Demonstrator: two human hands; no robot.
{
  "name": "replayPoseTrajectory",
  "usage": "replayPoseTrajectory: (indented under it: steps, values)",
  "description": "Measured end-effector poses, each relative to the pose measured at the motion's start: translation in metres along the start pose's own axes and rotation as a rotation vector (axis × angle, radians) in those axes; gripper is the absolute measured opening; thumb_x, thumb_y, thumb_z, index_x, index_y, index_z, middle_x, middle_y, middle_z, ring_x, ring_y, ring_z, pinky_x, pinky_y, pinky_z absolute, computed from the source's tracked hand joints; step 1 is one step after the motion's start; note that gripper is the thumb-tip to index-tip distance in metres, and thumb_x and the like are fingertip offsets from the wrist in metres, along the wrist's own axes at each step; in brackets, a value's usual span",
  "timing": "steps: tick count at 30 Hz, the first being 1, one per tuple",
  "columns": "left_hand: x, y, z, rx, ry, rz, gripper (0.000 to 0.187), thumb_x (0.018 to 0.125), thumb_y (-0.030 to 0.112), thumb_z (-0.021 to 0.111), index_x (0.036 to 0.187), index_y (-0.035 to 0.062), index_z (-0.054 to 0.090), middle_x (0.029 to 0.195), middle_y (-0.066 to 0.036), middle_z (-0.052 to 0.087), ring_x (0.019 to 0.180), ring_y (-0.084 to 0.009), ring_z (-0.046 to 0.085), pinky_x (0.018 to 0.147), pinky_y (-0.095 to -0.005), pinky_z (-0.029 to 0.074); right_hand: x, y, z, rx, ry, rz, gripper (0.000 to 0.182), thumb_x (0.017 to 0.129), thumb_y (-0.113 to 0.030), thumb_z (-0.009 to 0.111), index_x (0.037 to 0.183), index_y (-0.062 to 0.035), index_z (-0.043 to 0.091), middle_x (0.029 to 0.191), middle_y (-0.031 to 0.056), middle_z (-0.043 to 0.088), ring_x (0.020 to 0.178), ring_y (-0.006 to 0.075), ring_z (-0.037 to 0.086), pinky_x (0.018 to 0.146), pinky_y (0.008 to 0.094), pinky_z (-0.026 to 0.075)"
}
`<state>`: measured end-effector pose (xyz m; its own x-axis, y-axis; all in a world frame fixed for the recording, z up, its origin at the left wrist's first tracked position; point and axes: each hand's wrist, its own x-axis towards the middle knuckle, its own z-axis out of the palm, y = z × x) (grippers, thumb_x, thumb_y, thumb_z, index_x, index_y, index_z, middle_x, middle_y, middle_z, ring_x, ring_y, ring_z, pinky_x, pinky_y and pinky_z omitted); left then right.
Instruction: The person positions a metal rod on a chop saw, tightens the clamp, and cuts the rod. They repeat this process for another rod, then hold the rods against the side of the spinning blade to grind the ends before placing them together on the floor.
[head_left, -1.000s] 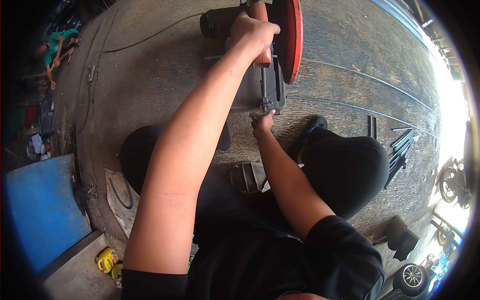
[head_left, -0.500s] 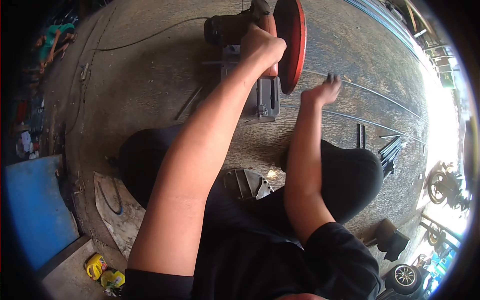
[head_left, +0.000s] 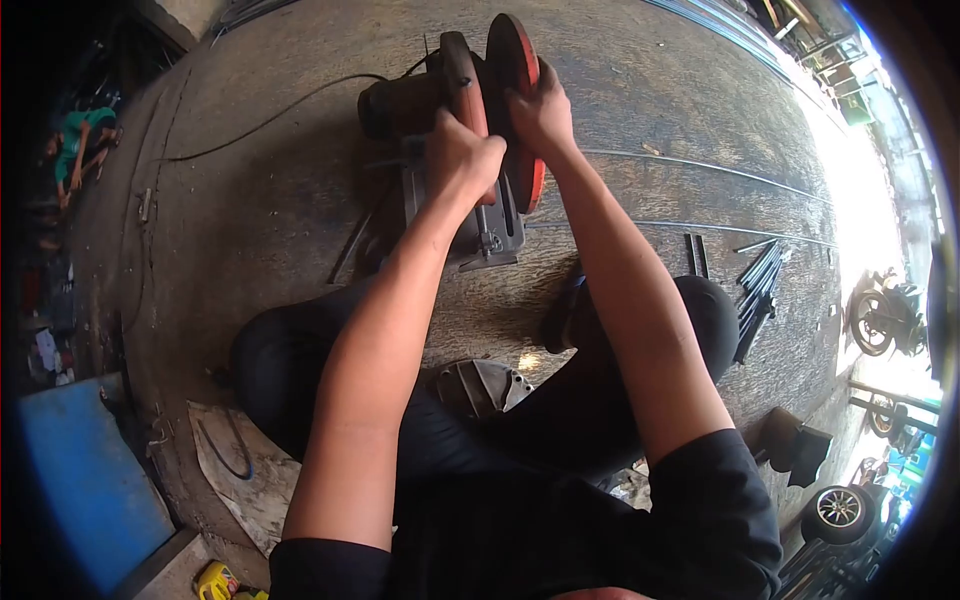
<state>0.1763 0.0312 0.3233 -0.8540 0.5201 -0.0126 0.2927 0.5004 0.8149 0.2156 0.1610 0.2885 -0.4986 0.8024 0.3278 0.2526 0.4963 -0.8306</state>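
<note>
A cut-off saw with a dark motor (head_left: 385, 108) and a grey base (head_left: 508, 238) stands on the floor in front of me. My left hand (head_left: 464, 158) is closed round its reddish handle (head_left: 467, 92). On the right side of the saw is a large upright cutting disc (head_left: 531, 188) with a red face. My right hand (head_left: 543, 115) grips this disc at its right side, thumb towards the saw and fingers partly hidden. Long thin metal rods (head_left: 690, 165) run along the floor to the right of the base.
Short dark metal pieces (head_left: 762, 278) lie in a bundle right of my knee. A ribbed metal part (head_left: 480, 387) sits between my legs. The saw's cable (head_left: 270, 128) trails left. A blue panel (head_left: 95, 470) is at lower left; a person in green (head_left: 82, 150) is far left.
My right hand has moved up and left from free air onto the disc. My left hand stays on the handle. The whole view has shifted slightly.
</note>
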Motion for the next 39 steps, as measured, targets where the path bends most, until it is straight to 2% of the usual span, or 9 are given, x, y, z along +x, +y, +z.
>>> replayPoseTrajectory:
  steps: [2,5,7,12,16,20,35,38,39]
  values:
    - [-0.008,-0.004,0.001,-0.007,-0.006,0.026,0.055,0.068,0.012,0.062,0.113,-0.0132,0.044,0.100,-0.036,0.060,0.100,-0.0458,0.060,0.089,-0.0447,0.049,-0.007,0.000,-0.002,-0.014,0.003,0.017,0.058,0.076,-0.024,0.059,0.130,-0.0035,0.046,0.106,0.0303,0.062,0.102,0.0478,0.057,0.089,0.0485,0.046]
    - [-0.016,-0.012,0.005,-0.110,-0.020,0.029,0.061,0.068,0.011,0.062,0.119,-0.0101,0.037,0.100,-0.035,0.059,0.096,-0.0470,0.061,0.084,-0.0472,0.050,-0.013,0.002,-0.002,0.048,-0.034,0.088,0.064,0.074,-0.026,0.064,0.132,-0.0047,0.046,0.118,0.0269,0.059,0.113,0.0417,0.055,0.095,0.0441,0.045]
    - [-0.020,-0.017,0.007,-0.139,-0.013,0.044,0.063,0.066,0.012,0.064,0.118,-0.0124,0.038,0.100,-0.034,0.059,0.096,-0.0452,0.061,0.084,-0.0449,0.049,-0.013,0.002,0.000,0.048,0.020,0.038,0.057,0.076,-0.021,0.060,0.129,-0.0031,0.048,0.106,0.0291,0.062,0.102,0.0461,0.058,0.089,0.0470,0.047]
    - [-0.026,-0.038,0.018,-0.185,0.062,0.256,0.065,0.062,0.007,0.065,0.118,-0.0132,0.038,0.100,-0.032,0.055,0.098,-0.0424,0.059,0.089,-0.0422,0.045,-0.022,0.003,0.003,0.061,0.057,0.016,0.052,0.075,-0.016,0.061,0.125,-0.0032,0.052,0.104,0.0255,0.064,0.100,0.0433,0.060,0.087,0.0447,0.049]
    - [-0.030,-0.046,0.024,-0.167,0.110,0.308,0.071,0.063,0.005,0.064,0.125,-0.0132,0.034,0.108,-0.030,0.052,0.103,-0.0399,0.056,0.090,-0.0421,0.044,-0.027,0.007,0.003,0.054,0.057,0.029,0.052,0.075,-0.016,0.062,0.125,-0.0033,0.052,0.106,0.0247,0.064,0.101,0.0427,0.060,0.086,0.0449,0.049]
    - [-0.037,-0.047,0.023,-0.232,0.023,0.195,0.074,0.064,0.004,0.063,0.129,-0.0125,0.031,0.112,-0.029,0.051,0.104,-0.0380,0.056,0.091,-0.0413,0.044,-0.034,0.014,0.006,0.052,0.062,0.047,0.053,0.075,-0.017,0.062,0.126,-0.0036,0.052,0.108,0.0249,0.063,0.101,0.0424,0.060,0.086,0.0454,0.048]
    - [-0.047,-0.072,0.037,-0.283,0.019,0.265,0.067,0.069,0.004,0.058,0.129,-0.0126,0.031,0.110,-0.029,0.052,0.103,-0.0370,0.057,0.089,-0.0409,0.045,-0.053,0.019,0.006,0.049,0.053,0.016,0.055,0.078,-0.017,0.062,0.130,-0.0063,0.047,0.100,0.0280,0.063,0.095,0.0470,0.060,0.080,0.0492,0.049]
    - [-0.048,-0.075,0.038,-0.225,0.050,0.282,0.065,0.069,0.004,0.058,0.127,-0.0121,0.033,0.106,-0.029,0.053,0.098,-0.0374,0.058,0.086,-0.0415,0.046,-0.057,0.021,0.007,0.002,0.037,0.050,0.056,0.079,-0.018,0.062,0.132,-0.0067,0.046,0.100,0.0282,0.063,0.095,0.0470,0.060,0.078,0.0491,0.050]
    - [-0.049,-0.075,0.039,-0.237,0.018,0.215,0.060,0.069,0.003,0.059,0.123,-0.0116,0.036,0.104,-0.031,0.054,0.098,-0.0422,0.058,0.085,-0.0442,0.046,-0.058,0.022,0.008,0.003,0.031,0.051,0.056,0.079,-0.018,0.062,0.132,-0.0067,0.046,0.100,0.0282,0.063,0.095,0.0470,0.060,0.078,0.0491,0.050]
